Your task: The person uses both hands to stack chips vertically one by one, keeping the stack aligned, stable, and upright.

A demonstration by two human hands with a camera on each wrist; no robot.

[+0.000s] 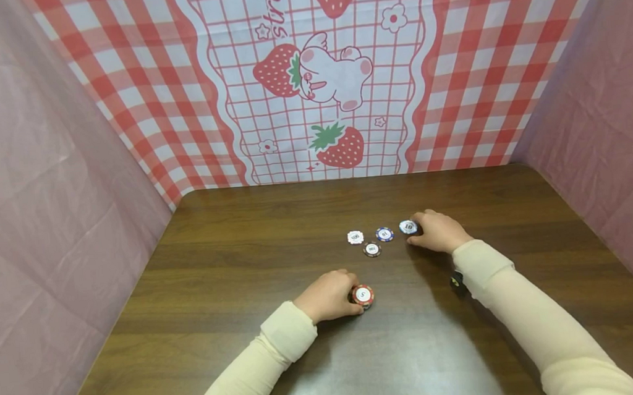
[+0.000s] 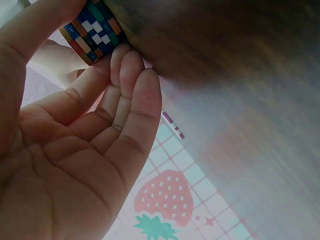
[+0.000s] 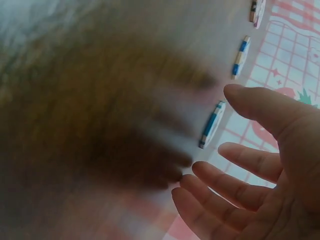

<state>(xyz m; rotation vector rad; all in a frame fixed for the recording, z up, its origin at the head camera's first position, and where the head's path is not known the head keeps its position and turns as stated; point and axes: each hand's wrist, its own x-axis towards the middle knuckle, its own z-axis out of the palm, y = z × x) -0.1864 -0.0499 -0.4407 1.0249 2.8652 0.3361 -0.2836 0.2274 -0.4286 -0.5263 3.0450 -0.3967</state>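
Observation:
My left hand (image 1: 330,297) grips a short stack of poker chips (image 1: 363,295) with a red one on top, near the middle of the table. In the left wrist view the chips' striped edges (image 2: 95,31) show between thumb and fingers. My right hand (image 1: 438,231) is beside a light blue chip (image 1: 408,227) marked 10, its fingers parted around the chip's right side. The right wrist view shows that chip (image 3: 212,125) lying flat between the thumb and fingertips, with a gap to them.
Left of the light blue chip lie a blue chip (image 1: 384,234), a dark chip (image 1: 373,249) and a white chip (image 1: 355,237). A small black object (image 1: 458,282) is at the right sleeve's cuff. A checked strawberry cloth (image 1: 335,84) hangs behind the wooden table (image 1: 189,282).

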